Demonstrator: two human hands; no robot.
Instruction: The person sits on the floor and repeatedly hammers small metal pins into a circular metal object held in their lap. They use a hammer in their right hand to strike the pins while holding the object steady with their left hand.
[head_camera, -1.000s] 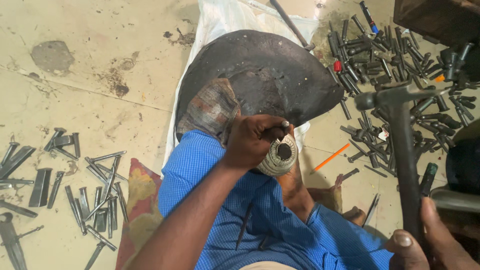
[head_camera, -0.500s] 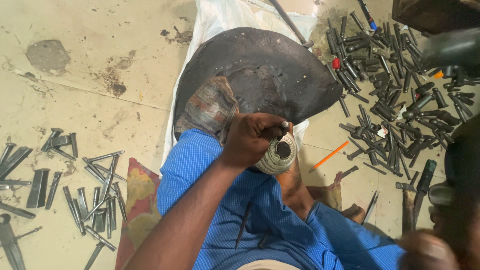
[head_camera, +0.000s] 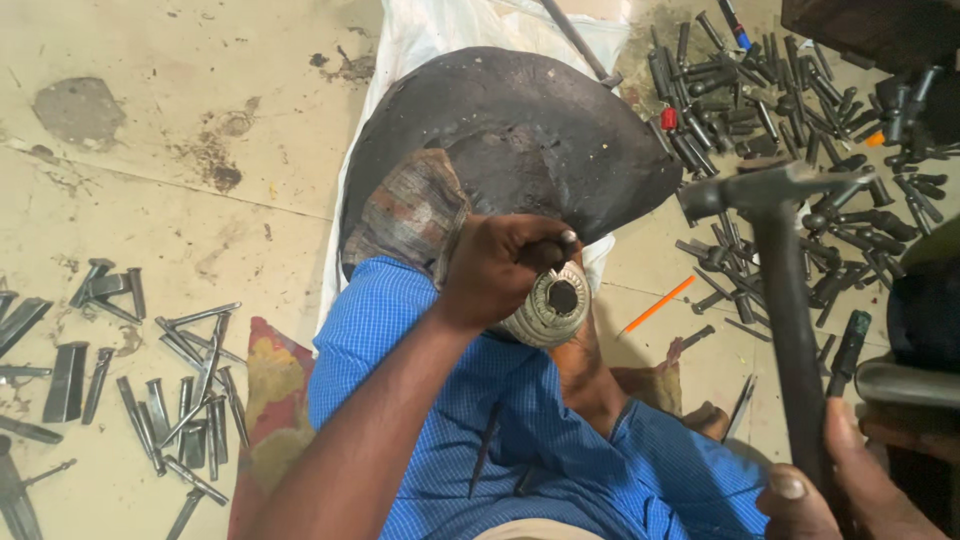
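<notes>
Left of the dark domed metal block (head_camera: 520, 140) grey steel chisels (head_camera: 150, 370) lie scattered on the floor, your left hand (head_camera: 500, 265) closes its grip on a short round-headed steel punch (head_camera: 562, 296) at the block's near edge, and your right hand (head_camera: 840, 490), right of it, grips a raised dark-handled steel hammer (head_camera: 780, 260).

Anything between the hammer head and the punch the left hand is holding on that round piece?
Nothing visible. The hammer in the right hand is raised to the right; open air lies between its head and the punch gripped by the left hand.
</notes>
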